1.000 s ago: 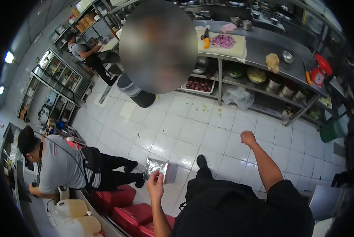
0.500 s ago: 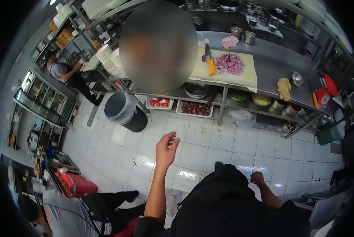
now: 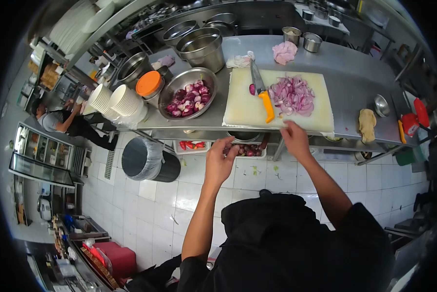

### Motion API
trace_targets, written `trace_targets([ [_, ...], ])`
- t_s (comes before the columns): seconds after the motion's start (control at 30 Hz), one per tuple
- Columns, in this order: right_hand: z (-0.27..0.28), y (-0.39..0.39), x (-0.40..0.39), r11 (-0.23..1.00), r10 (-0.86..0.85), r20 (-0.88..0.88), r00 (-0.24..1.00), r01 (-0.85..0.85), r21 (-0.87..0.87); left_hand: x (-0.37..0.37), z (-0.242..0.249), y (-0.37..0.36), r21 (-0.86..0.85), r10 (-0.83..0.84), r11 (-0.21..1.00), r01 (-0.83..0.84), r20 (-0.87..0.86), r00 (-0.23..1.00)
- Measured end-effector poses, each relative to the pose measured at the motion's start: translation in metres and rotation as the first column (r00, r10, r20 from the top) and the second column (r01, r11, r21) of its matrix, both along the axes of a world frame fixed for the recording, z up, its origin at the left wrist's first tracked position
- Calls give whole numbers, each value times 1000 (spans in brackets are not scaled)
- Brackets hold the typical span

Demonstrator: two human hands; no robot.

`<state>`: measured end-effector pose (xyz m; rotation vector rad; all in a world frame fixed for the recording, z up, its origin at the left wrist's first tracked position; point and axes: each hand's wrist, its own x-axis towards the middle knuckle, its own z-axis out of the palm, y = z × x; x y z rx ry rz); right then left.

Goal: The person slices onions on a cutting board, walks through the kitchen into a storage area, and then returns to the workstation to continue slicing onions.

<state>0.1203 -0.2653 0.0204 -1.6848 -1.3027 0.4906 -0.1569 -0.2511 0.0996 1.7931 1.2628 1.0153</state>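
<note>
My right hand reaches to the front edge of the white cutting board, its fingers apart and holding nothing. Farther left, my left hand hangs in front of the counter, empty, with loosely curved fingers. On the board rests a knife with a yellow handle, its blade pointing away from me. Sliced red onion lies heaped to the right of the knife, and a small onion piece touches the blade's left side. A steel bowl of peeled red onions stands left of the board.
Steel pots, an orange-lidded container and stacked white tubs occupy the counter's left. To the right are a tan cloth and a red scale. A lined bin stands on the floor. Another person works far left.
My right hand has come up from beside my body to the board's edge. My left hand has moved slightly right and up. The counter's left side is now visible; the person at lower left has mostly left view.
</note>
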Motion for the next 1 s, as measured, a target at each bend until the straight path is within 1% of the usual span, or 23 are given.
trace_targets([
  [0.03,3,31,-2,998,18,-9,1000,-18,65,3,-3,17,-27,-14,1000,15,23,1000],
  [0.07,4,59,-5,999,-10,65,998,7,43,6,-5,35,-51,-30,998,32,46,998],
  [0.1,4,84,-8,999,-38,138,990,35,19,8,-10,57,20,-80,997,80,-14,997],
  [0.13,2,99,-13,998,-64,207,976,68,-12,11,-13,74,42,-93,995,95,-48,995],
  [0.2,0,124,-19,990,-51,250,967,82,-114,24,-19,109,85,-118,988,126,-99,988],
  [0.23,-1,131,-22,982,-45,269,962,93,-165,31,-27,127,65,-143,987,145,-46,989],
  [0.33,-19,151,-28,966,-136,316,939,197,-167,56,-50,183,93,-207,973,210,-41,978],
  [0.37,-21,155,-30,965,-130,333,934,196,-175,66,-64,203,142,-212,965,219,-63,975],
  [0.47,-11,165,-36,930,-156,291,944,239,-279,93,-82,246,208,-283,929,307,-139,949],
  [0.5,-11,164,-36,932,-161,261,952,234,-277,98,-74,255,212,-345,906,366,-129,930],
  [0.6,-15,164,-44,919,-156,261,953,237,-316,115,-79,283,243,-419,859,450,-170,892],
  [0.63,-16,165,-49,916,-177,237,955,248,-316,118,-80,289,287,-421,832,475,-231,877],
  [0.7,-14,163,-57,911,-209,198,958,264,-315,120,-81,299,224,-500,784,579,-325,803],
  [0.8,-3,158,-58,888,-219,160,962,265,-375,127,-83,317,130,-593,702,700,-438,676],
  [0.83,-6,156,-56,890,-240,162,957,283,-358,126,-86,321,89,-620,673,734,-473,626],
  [0.93,-7,144,-39,884,-275,191,942,326,-336,125,-93,333,108,-679,564,819,-504,534],
  [1.0,-2,135,-24,870,-275,245,930,349,-347,126,-85,335,73,-655,571,818,-560,507],
])
